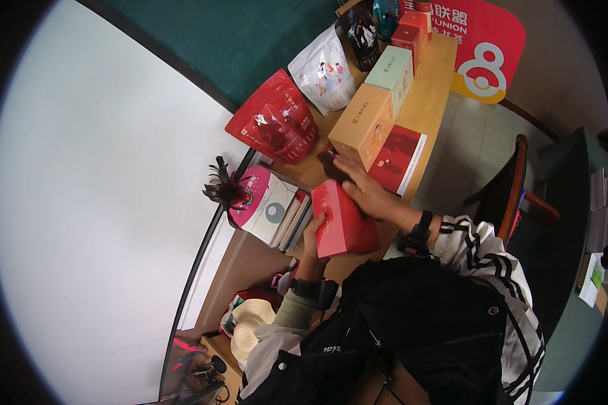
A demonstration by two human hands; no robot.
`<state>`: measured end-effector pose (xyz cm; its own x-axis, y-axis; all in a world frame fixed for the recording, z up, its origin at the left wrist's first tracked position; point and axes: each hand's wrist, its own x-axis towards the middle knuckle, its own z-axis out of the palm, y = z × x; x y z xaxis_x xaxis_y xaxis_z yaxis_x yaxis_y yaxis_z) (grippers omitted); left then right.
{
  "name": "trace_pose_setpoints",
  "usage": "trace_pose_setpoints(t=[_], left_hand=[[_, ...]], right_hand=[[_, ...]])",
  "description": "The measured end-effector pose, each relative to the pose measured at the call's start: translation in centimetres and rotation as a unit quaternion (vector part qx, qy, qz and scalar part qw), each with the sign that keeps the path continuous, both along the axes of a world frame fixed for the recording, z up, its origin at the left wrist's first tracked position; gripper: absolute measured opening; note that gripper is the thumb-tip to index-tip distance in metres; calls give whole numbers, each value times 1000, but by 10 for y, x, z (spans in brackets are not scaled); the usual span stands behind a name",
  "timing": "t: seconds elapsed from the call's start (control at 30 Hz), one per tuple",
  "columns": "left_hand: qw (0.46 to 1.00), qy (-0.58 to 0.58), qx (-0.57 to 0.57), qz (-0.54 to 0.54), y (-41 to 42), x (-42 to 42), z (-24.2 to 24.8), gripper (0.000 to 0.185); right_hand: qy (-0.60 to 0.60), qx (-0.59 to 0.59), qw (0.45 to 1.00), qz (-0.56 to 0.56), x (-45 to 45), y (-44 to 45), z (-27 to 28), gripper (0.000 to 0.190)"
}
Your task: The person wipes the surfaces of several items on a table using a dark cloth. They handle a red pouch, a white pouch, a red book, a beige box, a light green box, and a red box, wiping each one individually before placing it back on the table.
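Observation:
My left hand (pixel 312 237) holds a red cardboard box (pixel 343 223) by its lower left side, thumb on the lighter red face. Fingers extended, my right hand (pixel 372 195) lies along the box's upper right edge; whether it touches the box is hard to tell. A dark shape (pixel 333 166) shows by its fingertips, too unclear to name. Just past that hand stands an orange box (pixel 361 121) on the wooden table (pixel 438 76). Beside it lies a flat red packet or card (pixel 397 157) with a white strip along its edge.
A red pouch (pixel 276 121), a white pouch (pixel 323 71), a black pouch (pixel 362 38) and a pale green box (pixel 391 73) line the table. Books (pixel 291 220) stand left, near dark feathers (pixel 225 190). A wooden chair (pixel 517 187) is at right, straw hats (pixel 251 324) lower left.

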<state>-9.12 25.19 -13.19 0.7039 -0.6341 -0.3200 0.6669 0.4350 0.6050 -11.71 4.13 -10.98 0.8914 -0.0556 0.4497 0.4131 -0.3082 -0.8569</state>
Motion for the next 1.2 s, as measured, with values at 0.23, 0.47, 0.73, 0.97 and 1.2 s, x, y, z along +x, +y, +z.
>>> trace_pose_setpoints(t=[0.23, 0.47, 0.73, 0.97, 1.2], left_hand=[[996, -60, -32, 62, 4, 8, 7, 50], [985, -88, -45, 142, 21, 20, 0, 50], [985, -158, -67, 18, 54, 14, 2, 81], [888, -398, 192, -125, 23, 3, 45, 130], [875, -431, 167, -147, 10, -5, 63, 137]], right_hand=[[7, -13, 998, -55, -20, 16, -18, 50], [76, -104, 989, 79, -52, 16, -39, 55], [139, -3, 990, 36, -34, -19, -34, 46], [25, 101, 975, 195, -27, -20, 50, 41], [17, -34, 985, 170, -18, -7, 44, 39]])
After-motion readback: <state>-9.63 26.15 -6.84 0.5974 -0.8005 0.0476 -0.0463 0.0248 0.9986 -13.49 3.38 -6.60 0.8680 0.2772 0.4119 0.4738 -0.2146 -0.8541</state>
